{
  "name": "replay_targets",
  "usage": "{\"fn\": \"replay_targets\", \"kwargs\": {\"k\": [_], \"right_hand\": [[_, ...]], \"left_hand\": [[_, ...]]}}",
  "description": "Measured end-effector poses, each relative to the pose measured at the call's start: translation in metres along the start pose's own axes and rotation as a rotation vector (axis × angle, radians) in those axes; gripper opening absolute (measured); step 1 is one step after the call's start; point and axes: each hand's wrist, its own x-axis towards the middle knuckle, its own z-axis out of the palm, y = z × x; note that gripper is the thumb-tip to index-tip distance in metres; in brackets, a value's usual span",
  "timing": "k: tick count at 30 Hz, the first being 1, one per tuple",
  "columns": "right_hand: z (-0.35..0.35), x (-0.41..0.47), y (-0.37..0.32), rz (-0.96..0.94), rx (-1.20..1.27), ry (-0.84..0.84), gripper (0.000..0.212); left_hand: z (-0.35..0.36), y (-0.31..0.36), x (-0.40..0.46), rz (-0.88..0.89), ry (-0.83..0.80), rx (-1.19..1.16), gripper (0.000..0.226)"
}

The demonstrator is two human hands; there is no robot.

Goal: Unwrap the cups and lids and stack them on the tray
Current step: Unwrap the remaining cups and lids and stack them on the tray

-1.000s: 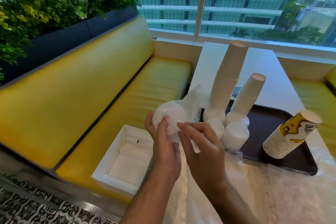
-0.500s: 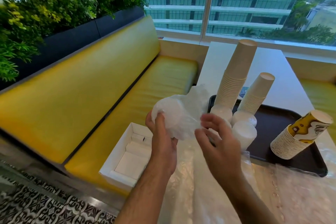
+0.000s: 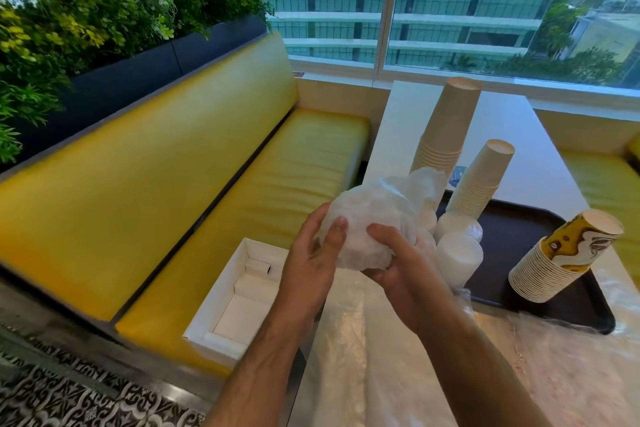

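From the head camera we see both hands raised over the near edge of the table (image 3: 519,149), wrapped around a bundle of lids (image 3: 367,229) in crinkled clear plastic. Our left hand (image 3: 311,260) grips the bundle from the left, thumb pressed on its front and fingers curled behind it. Our right hand (image 3: 394,263) cups it from below and the right, thumb curled on the front face; its other fingers are hidden under the wrap, so we cannot tell exactly how they lie. Loose plastic bunches up behind the bundle toward the cups.

Just beyond the hands lies the dark tray (image 3: 512,253). On its left part stand a tall stack of plain cups (image 3: 446,128), upside down and tilted, and a shorter stack of plain cups (image 3: 481,180) beside it. White lid stacks (image 3: 457,253) sit at their feet, just beside our right hand. A stack of printed cups (image 3: 561,260) leans on the tray's right side.

Clear wrapping sheets (image 3: 398,357) cover the near table. An open white box (image 3: 242,302) rests on the yellow bench (image 3: 173,201) to the left, with plants (image 3: 86,10) behind it.
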Motion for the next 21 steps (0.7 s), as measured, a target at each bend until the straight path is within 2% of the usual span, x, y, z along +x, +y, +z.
{"fn": "replay_targets", "kwargs": {"k": [3, 6, 10, 13, 15, 18, 19, 21], "right_hand": [[-0.002, 0.004, 0.002, 0.035, 0.065, -0.038, 0.064], [-0.005, 0.01, 0.006, 0.092, 0.105, -0.117, 0.063], [-0.005, 0.018, 0.006, 0.079, 0.091, -0.104, 0.081], [-0.004, 0.02, 0.003, 0.028, 0.085, -0.033, 0.086], [-0.009, 0.021, 0.001, 0.017, 0.075, -0.031, 0.081], [-0.012, 0.016, -0.005, 0.009, -0.062, -0.089, 0.068], [-0.012, 0.016, -0.005, 0.007, -0.115, -0.127, 0.07], [-0.01, 0.016, -0.002, -0.003, -0.191, -0.196, 0.076]], "left_hand": [[-0.003, -0.002, -0.002, 0.01, 0.129, -0.051, 0.044], [-0.005, -0.006, -0.004, 0.003, 0.141, -0.035, 0.019], [-0.007, -0.016, -0.015, -0.057, -0.016, 0.073, 0.036], [-0.015, -0.021, -0.02, -0.138, -0.22, 0.034, 0.042], [-0.028, -0.019, -0.018, -0.183, -0.169, -0.089, 0.047], [-0.049, -0.013, 0.0, -0.137, 0.117, -0.187, 0.059], [-0.049, -0.006, 0.007, -0.102, 0.143, -0.168, 0.068], [-0.039, 0.009, 0.017, -0.062, 0.073, -0.078, 0.094]]}}
